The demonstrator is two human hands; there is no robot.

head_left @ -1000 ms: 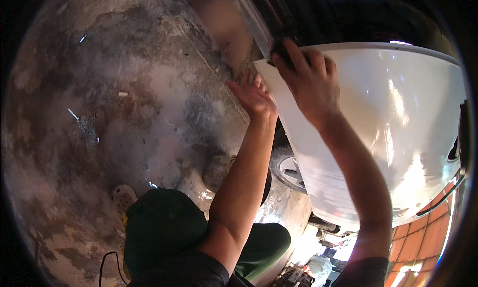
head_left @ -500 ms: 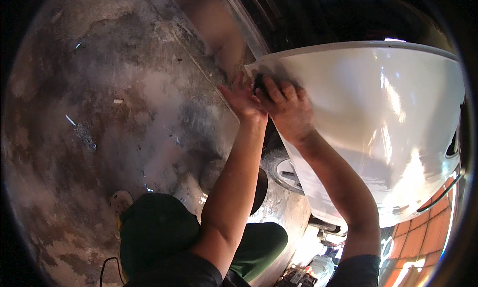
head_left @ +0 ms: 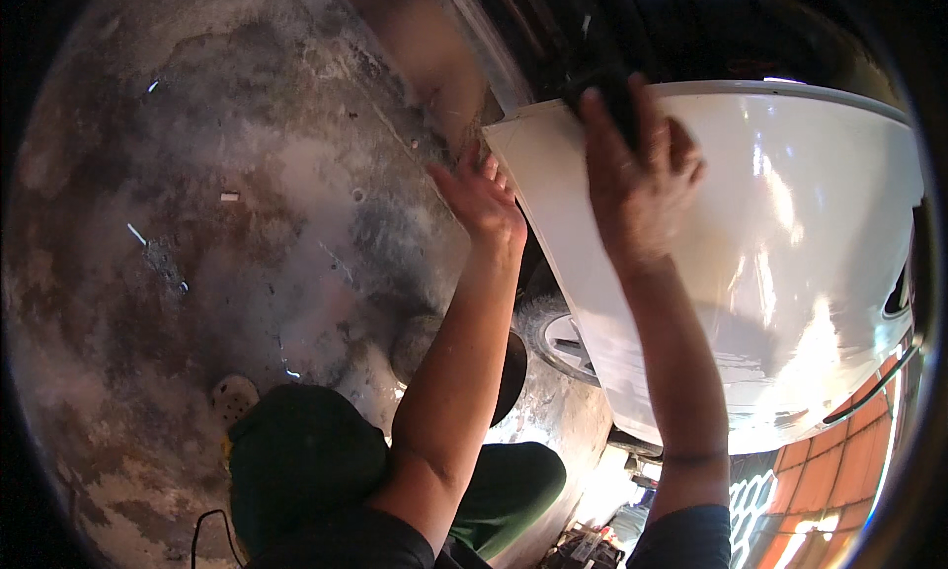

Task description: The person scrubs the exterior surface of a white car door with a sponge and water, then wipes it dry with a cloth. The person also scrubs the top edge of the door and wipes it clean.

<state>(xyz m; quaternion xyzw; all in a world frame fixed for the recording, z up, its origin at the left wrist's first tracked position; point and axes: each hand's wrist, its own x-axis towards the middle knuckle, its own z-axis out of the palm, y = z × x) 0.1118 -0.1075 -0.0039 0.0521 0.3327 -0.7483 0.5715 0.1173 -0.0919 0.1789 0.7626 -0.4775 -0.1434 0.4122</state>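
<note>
A glossy white car door panel (head_left: 632, 302) stands to the right, its corner pointing at my hands. My left hand (head_left: 484, 196) is palm up at the panel's near-left edge, fingers spread and reaching to the edge; whether they touch it is hard to see. Over the panel's upper part is my right hand (head_left: 647, 189), smeared by motion. Its fingers bend around a dark pad (head_left: 607, 100) that overlaps the panel's top rim. The pad's exact kind cannot be made out against the black area behind.
Below the panel is a car wheel (head_left: 568, 344). Stained concrete floor (head_left: 197, 273) spreads across the left, with small white scraps on it. My knees in green trousers (head_left: 306, 470) are at the bottom. Orange tiling (head_left: 834, 470) shows at the lower right, near some clutter (head_left: 583, 547).
My right hand has moved up and right with the dark pad, from the panel's left corner to its top rim. My left hand has stayed almost in place.
</note>
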